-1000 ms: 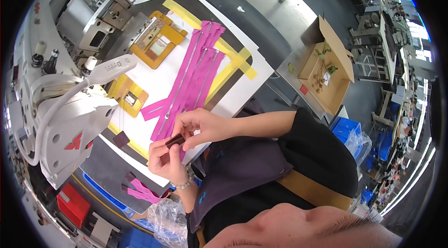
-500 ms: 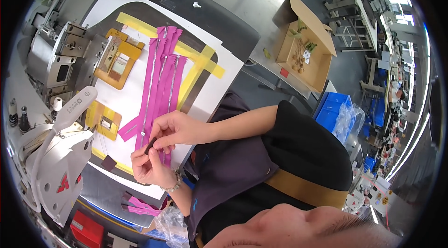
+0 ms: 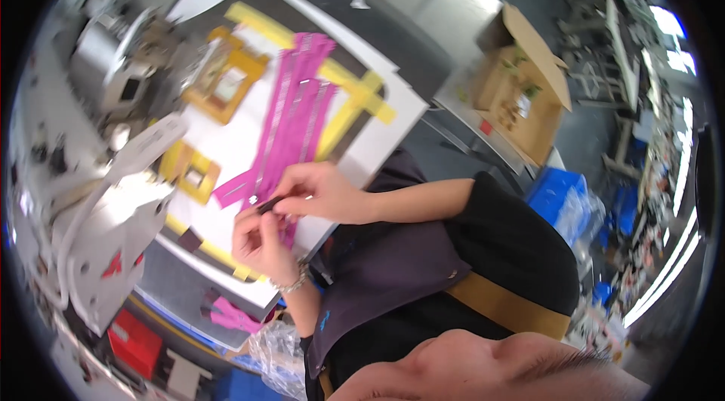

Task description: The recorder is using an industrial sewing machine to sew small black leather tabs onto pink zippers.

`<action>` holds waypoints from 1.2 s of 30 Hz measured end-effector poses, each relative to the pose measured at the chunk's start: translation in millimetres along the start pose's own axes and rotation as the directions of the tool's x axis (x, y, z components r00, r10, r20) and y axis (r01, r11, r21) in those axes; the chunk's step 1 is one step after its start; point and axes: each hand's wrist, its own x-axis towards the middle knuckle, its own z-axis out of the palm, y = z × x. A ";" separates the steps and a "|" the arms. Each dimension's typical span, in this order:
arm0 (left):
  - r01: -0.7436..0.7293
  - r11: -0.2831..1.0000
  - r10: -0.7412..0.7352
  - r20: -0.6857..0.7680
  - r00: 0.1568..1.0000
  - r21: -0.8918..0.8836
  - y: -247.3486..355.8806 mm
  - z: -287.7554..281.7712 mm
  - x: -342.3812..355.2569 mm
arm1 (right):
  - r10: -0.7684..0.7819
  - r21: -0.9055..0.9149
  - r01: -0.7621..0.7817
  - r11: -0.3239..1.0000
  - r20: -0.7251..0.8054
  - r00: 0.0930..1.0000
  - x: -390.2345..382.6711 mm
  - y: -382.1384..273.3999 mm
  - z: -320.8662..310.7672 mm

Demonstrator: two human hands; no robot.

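A small dark brown piece point(image 3: 268, 205) is pinched between the fingertips of my left hand point(image 3: 261, 242) and my right hand point(image 3: 321, 191), over the lower end of several pink zippers point(image 3: 291, 114) lying on white board point(image 3: 400, 114) with yellow tape point(image 3: 365, 101). Yellow template frames sit at the zippers' left, one upper point(image 3: 225, 76) and one lower point(image 3: 190, 172). A second dark square point(image 3: 189, 241) lies below the lower frame. The picture is blurred, so the held piece's details cannot be made out.
A white sewing machine point(image 3: 113, 250) fills the left side. To the right stand an open cardboard box point(image 3: 536, 129) with dried plants and a blue bin point(image 3: 550, 193) with plastic film. More pink zippers point(image 3: 232, 316) and a red bin point(image 3: 132, 344) are at lower left.
The view has swung and is now blurred. Both hands still hold the dark piece, moved slightly higher over the zippers and held more level than half a second ago.
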 end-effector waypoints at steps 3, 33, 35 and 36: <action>-0.009 1.000 0.010 0.055 0.998 -0.017 -7.0 -2.9 4.4 | 0.013 -0.012 -0.013 1.000 -0.030 0.999 -2.3 -2.2 -6.7; 0.081 0.979 -0.076 0.036 0.996 -0.190 7.2 -12.8 14.0 | 0.040 -0.167 -0.044 0.985 -0.027 0.999 10.6 -10.6 16.0; 0.067 0.979 -0.063 0.027 0.998 -0.195 6.2 -12.2 14.8 | 0.037 -0.164 -0.041 0.986 -0.029 0.999 11.1 -9.2 16.6; 0.052 0.979 -0.049 0.020 0.999 -0.197 5.8 -12.1 15.4 | 0.033 -0.157 -0.037 0.987 -0.031 0.999 11.1 -8.6 17.0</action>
